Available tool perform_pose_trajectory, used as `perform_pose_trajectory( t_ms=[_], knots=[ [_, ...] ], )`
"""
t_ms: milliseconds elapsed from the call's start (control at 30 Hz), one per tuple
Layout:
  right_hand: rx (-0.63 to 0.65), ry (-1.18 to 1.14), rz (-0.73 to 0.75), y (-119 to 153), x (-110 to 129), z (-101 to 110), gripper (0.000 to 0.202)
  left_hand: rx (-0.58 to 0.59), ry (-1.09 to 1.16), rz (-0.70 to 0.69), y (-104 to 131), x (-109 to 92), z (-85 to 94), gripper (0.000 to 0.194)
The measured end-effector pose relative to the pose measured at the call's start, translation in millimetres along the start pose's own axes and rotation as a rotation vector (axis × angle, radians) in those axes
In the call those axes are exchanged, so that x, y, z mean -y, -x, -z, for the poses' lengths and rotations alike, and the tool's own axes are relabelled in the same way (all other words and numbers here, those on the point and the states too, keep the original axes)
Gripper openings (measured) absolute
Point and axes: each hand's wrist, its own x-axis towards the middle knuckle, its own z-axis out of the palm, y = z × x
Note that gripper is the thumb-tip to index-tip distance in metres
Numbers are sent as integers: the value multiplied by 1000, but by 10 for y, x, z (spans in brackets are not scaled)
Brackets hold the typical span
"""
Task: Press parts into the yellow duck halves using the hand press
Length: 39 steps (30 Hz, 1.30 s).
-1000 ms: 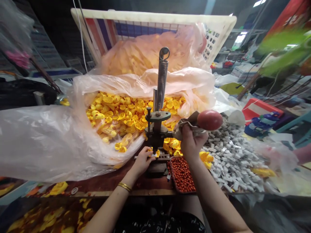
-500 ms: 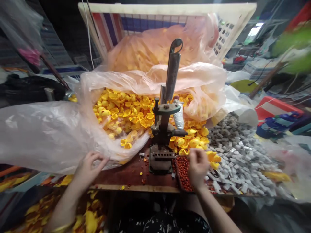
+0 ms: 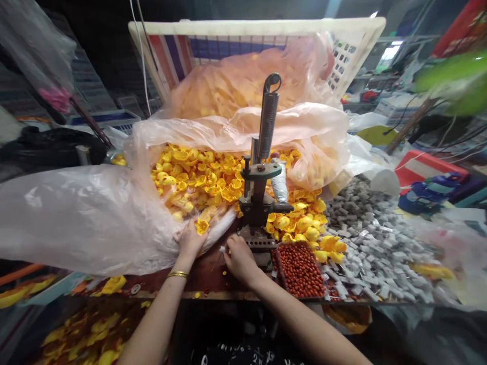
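Note:
My left hand (image 3: pixel 190 239) is at the front lip of the clear plastic bag (image 3: pixel 152 238), its fingers closed on a yellow plastic shell (image 3: pixel 202 226) with a jagged rim. Just left of the hand press (image 3: pixel 258 197), my right hand (image 3: pixel 240 257) is low over the table with curled fingers. At its fingertips is a small grey block (image 3: pixel 222 249) with a thin metal pin, partly hidden by the fingers. More yellow shells (image 3: pixel 198 170) fill the bag's mouth behind my left hand. A tray of small red-brown beads (image 3: pixel 302 268) sits right of the press.
A heap of grey blocks (image 3: pixel 380 243) covers the table's right side. Loose yellow shells (image 3: pixel 304 223) lie behind the bead tray. At the back leans a white crate (image 3: pixel 353 61) holding the bag. A blue object (image 3: pixel 429 192) stands far right. More yellow pieces (image 3: pixel 83 329) are below the table edge.
My left hand has moved right and onto a yellow shell at the bag's lip. My right hand has left the bead tray and crossed leftward to the grey block beside the press.

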Motion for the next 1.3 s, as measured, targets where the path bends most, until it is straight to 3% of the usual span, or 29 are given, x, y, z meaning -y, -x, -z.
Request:
perform_pose_trajectory(
  t_ms=[67,133,267,367,500,633,733,833,1000,1167,1300],
  knots=[
    [-64,-301,-78,192,-48,87,11,-194,75,-74,107,-42,60,40],
    [-123,-559,-141,345,-107,181,16,-293,196,-235,295,-118,80,40],
    [-243,-878,-221,501,-219,294,20,-128,419,-574,792,-282,-14,38],
    [-195,-937,-200,554,-266,271,29,-64,496,-612,1047,-364,-108,45],
    [-195,-618,-37,632,-297,215,16,-102,528,-633,1118,-421,-141,54],
    [-182,-52,195,682,-306,284,24,-101,494,-722,1075,-439,-117,61],
    [-138,252,243,686,-305,395,24,-82,458,-776,1049,-440,-99,63],
    [-94,351,204,671,-297,468,23,-56,438,-789,1039,-456,-95,62],
    [-30,297,92,646,-229,430,21,1,487,-789,1044,-521,-115,58],
    [-11,90,107,721,-332,570,50,21,597,-764,996,-486,-75,49],
    [54,320,-298,786,-699,892,30,32,734,-570,971,-418,-107,30]
  ],
)
